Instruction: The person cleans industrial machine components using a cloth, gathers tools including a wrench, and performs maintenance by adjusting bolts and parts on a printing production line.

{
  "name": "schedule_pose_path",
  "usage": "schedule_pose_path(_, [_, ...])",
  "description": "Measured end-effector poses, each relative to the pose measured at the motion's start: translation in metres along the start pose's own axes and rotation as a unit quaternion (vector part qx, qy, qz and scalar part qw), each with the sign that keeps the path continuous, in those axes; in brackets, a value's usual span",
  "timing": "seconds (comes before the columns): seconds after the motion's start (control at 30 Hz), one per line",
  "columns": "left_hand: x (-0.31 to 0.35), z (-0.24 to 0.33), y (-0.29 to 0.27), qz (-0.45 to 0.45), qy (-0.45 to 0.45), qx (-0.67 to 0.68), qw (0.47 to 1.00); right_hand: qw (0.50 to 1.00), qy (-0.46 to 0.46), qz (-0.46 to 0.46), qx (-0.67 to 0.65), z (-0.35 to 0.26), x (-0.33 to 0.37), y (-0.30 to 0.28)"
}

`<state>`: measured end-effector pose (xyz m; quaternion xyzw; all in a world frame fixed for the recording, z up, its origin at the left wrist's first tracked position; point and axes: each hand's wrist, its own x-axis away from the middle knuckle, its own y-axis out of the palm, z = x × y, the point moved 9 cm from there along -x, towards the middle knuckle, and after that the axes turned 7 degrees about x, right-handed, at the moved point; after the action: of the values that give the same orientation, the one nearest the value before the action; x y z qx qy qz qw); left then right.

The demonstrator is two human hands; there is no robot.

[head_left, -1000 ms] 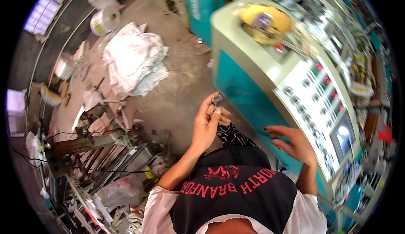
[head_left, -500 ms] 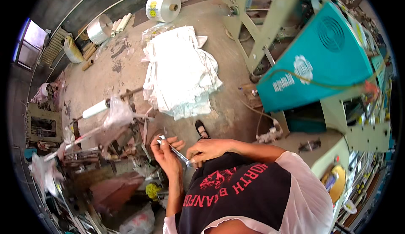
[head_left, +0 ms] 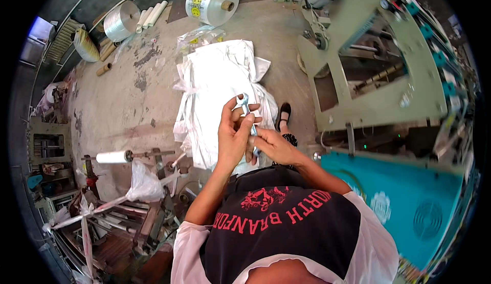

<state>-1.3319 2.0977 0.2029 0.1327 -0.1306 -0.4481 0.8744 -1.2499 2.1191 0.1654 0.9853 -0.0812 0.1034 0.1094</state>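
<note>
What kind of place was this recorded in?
Probably a factory workshop, perhaps one handling plastic film: a large printed film-like roll sits on the bare, stained floor, and a big grey-green machine frame stands at the right.

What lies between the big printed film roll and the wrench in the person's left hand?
In the head view, crumpled clear plastic lies nearest the roll, then the white pile, which also shows behind the wrench and left hand.
</note>
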Motion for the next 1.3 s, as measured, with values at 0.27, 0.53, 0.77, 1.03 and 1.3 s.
schedule_pose_path(0.27, [-0.131,-0.094,-0.058,0.16,-0.149,-0.067,0.973,0.992,0.042,0.06,0.108,-0.037,-0.132,-0.244])
schedule_pose_path(0.53, [-0.267,-0.088,-0.103,0.249,-0.19,-0.104,0.944,0.995,0.055,0.079,0.0,-0.054,-0.247,-0.39])
schedule_pose_path(0.77, [-0.547,-0.107,-0.104,0.125,-0.182,-0.099,0.97,0.945,0.067,0.187,-0.26,-0.088,-0.391,-0.566])
schedule_pose_path(1.03, [-0.842,-0.01,-0.1,0.048,-0.124,-0.145,0.98,0.899,0.04,0.351,-0.257,-0.133,-0.537,-0.725])
schedule_pose_path(1.3, [-0.974,0.016,-0.101,0.009,-0.209,-0.196,0.958,0.772,-0.028,0.429,-0.467,-0.123,-0.585,-0.895])
